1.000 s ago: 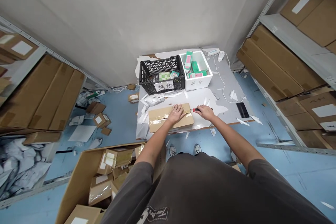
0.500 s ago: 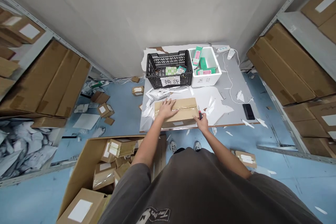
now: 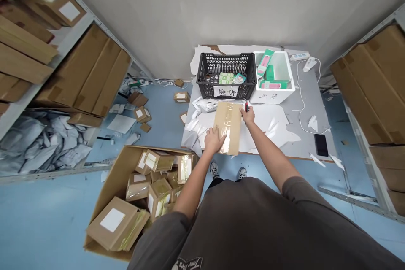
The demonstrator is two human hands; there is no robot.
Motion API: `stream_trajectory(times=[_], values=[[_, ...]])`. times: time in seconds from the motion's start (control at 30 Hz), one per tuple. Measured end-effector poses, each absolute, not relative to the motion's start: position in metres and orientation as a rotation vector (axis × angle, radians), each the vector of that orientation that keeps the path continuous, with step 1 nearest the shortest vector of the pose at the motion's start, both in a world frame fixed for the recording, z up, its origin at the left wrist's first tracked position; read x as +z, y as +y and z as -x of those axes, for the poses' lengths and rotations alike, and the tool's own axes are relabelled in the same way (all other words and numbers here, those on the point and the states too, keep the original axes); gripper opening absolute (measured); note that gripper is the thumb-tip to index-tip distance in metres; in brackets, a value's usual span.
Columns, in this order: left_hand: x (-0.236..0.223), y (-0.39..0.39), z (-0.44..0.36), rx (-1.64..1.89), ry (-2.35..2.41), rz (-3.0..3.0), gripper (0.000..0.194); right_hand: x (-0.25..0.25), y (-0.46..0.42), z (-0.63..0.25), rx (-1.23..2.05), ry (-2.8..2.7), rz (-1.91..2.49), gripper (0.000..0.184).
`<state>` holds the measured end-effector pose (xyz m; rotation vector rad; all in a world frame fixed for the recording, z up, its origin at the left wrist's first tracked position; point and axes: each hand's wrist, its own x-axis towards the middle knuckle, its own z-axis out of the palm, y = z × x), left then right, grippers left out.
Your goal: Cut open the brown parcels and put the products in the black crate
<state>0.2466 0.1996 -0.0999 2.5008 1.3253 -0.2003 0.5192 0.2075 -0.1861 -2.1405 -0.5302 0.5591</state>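
A taped cardboard box [image 3: 233, 133] lies on the table with its long side pointing away from me, a strip of clear tape running along its top. My left hand [image 3: 214, 139] rests on the box's near left part, fingers spread. At the far right edge of the box is my right hand [image 3: 248, 115], closed around a red and black utility knife [image 3: 247, 106] that points away from me. Whether its blade is out I cannot tell. Behind the box stands a black plastic crate [image 3: 228, 88] with small green and white packs inside.
Beside the crate, a white foam box [image 3: 274, 97] holds green and pink packages. A phone [image 3: 321, 145] and paper scraps lie on the table [image 3: 300, 145]. At my left stands a large open carton [image 3: 106, 190] full of parcels. Loaded shelves flank both sides.
The cardboard box has turned from lying crosswise to lengthwise. My right hand has moved to its far right edge with the knife, my left toward its near end. The view has shifted left.
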Motion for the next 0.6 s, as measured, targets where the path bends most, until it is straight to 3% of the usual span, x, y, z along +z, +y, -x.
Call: stream_trajectory(times=[0.2, 0.4, 0.6], values=[[-0.104, 0.193, -0.227, -0.132, 1.157, -2.582, 0.058, -0.157, 0.248, -0.518, 0.632, -0.759, 2.185, 0.043], [-0.101, 0.227, -0.228, -0.214, 0.278, -2.868, 0.093, -0.144, 0.145, -0.507, 0.796, -0.786, 2.155, 0.052], [-0.100, 0.234, -0.265, -0.202, 0.049, -2.841, 0.064, -0.154, 0.082, -0.478, 0.868, -0.585, 2.133, 0.058]])
